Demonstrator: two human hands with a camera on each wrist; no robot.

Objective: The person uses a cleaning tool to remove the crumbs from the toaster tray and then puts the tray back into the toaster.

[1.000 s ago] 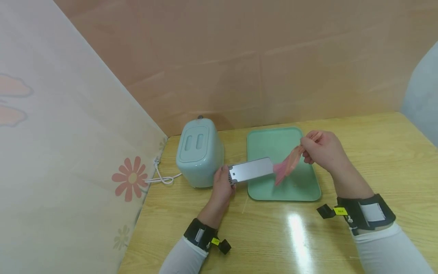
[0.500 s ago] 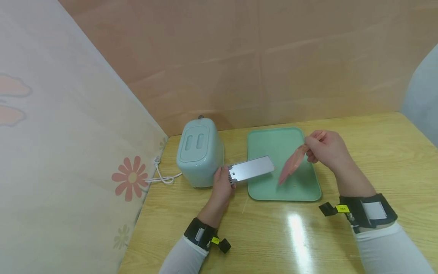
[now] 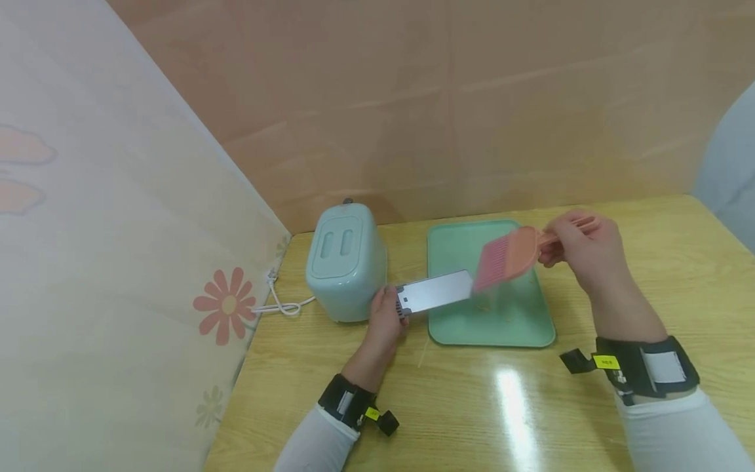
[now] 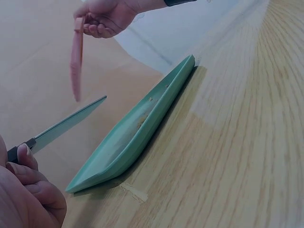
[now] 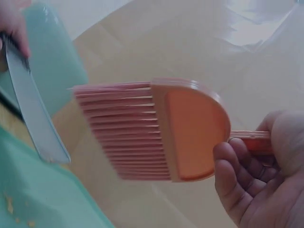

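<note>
In the head view my left hand (image 3: 385,318) grips the vented end of a slim silver crumb tray (image 3: 435,292). Its far end reaches out over the green tray (image 3: 466,239). My right hand (image 3: 592,252) pinches the handle of an orange brush (image 3: 512,254) with pink bristles. Seen from the right wrist, the brush's broad face (image 5: 192,133) is turned to the camera. The bristles hang near the crumb tray's free end in the head view, while the left wrist view shows the brush (image 4: 76,66) raised above it. Yellowish crumbs (image 4: 142,118) lie on the green tray.
A pale mint toaster (image 3: 339,262) with two recesses in its lid stands left of the green tray. Its white cord (image 3: 286,309) lies toward the left wall. Behind the wooden table (image 3: 460,406) rises a brown-covered wall (image 3: 442,118).
My right hand has moved right and slightly up, turning the brush so its broad face shows. The bristles were on the crumb tray's end at first, then drew away. My left hand stays nearly still.
</note>
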